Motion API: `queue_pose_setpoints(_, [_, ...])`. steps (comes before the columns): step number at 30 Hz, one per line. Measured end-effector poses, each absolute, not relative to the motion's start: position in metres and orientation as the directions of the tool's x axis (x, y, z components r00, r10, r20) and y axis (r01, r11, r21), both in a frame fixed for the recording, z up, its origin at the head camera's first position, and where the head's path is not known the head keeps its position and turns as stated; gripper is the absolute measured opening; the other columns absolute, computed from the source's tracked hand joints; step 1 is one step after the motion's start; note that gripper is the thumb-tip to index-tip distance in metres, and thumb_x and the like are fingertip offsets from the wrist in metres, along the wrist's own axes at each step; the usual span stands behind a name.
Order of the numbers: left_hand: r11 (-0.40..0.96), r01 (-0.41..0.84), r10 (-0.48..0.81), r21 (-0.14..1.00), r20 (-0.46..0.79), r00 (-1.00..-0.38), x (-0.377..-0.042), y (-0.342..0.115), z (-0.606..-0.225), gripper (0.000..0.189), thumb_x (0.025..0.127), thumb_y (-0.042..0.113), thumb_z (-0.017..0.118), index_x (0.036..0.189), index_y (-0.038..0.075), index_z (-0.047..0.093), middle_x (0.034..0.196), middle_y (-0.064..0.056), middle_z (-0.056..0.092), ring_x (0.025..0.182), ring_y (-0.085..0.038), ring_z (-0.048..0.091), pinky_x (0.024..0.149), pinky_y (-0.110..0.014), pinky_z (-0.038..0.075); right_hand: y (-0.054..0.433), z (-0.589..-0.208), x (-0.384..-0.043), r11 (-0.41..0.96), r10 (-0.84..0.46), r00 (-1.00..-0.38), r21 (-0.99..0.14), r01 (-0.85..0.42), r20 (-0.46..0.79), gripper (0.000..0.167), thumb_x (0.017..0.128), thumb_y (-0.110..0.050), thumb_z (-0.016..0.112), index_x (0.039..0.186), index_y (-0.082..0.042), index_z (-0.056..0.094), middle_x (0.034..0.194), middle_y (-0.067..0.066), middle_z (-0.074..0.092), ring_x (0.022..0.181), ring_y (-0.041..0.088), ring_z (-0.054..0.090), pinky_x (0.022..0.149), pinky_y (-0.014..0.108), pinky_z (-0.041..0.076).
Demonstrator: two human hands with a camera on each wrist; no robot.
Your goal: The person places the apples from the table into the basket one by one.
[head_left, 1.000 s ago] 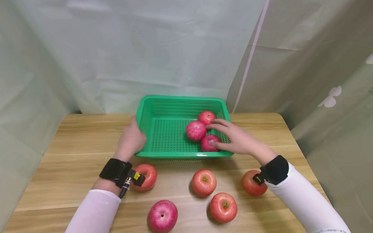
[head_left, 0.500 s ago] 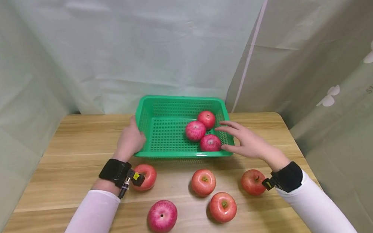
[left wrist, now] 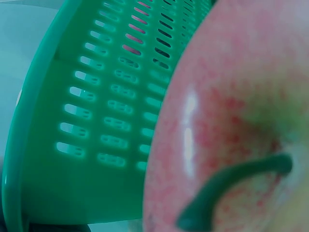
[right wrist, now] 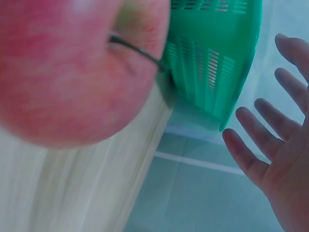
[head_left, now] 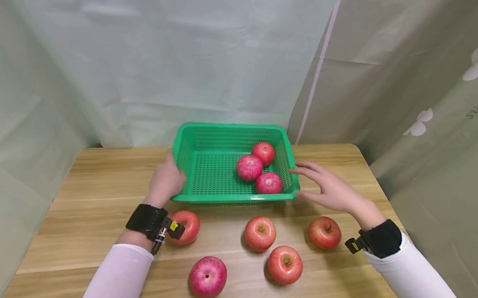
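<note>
A green plastic basket (head_left: pixel 226 198) stands at the back of the table, three pinkish-red apples (head_left: pixel 249 168) grouped in its right half. My left hand (head_left: pixel 166 177) grips the basket's left rim with its fingers curled. Just outside the right front corner is my right hand (head_left: pixel 328 187), its spread fingers overlapping the rim in the head view and holding nothing. In the right wrist view those fingers (right wrist: pixel 260 130) stand apart near the basket wall (right wrist: pixel 207 72). A red apple (head_left: pixel 186 227) lies below my left wrist, and another apple (head_left: pixel 324 233) lies left of my right wrist.
Two more red apples (head_left: pixel 260 234) lie on the wooden table (head_left: pixel 108 180) in front of the basket, with a magenta apple (head_left: pixel 208 277) to their left. Pale sheeting (head_left: pixel 195 52) hangs behind the table and along both sides.
My right hand has left the apples in the basket and moved right, past the right rim, towards me. The left hand has stayed at the left rim.
</note>
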State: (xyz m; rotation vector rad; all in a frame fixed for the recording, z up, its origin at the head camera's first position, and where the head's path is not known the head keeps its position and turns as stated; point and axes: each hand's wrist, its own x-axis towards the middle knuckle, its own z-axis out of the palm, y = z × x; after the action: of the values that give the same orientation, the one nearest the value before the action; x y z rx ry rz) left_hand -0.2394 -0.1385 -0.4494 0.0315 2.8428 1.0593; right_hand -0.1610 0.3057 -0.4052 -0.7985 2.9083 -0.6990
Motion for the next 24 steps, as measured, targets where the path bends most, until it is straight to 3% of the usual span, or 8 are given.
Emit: queue_pose_setpoints(24, [0.738,-0.029,0.055,0.675,-0.104,-0.993,-0.24,-0.14,-0.452,0.076,0.104,0.007,0.046,0.167,-0.004,0.006,0.107,-0.03,0.062,0.077,-0.035,0.065,0.06,-0.04,0.051,0.33,-0.421,-0.132,0.794,-0.448,-0.894,-0.453,-0.406,0.016,0.06,0.099,-0.037,0.078,0.152,-0.016,0.061,0.162,0.013,0.047,0.148,0.039,0.043,0.114,0.065,0.041])
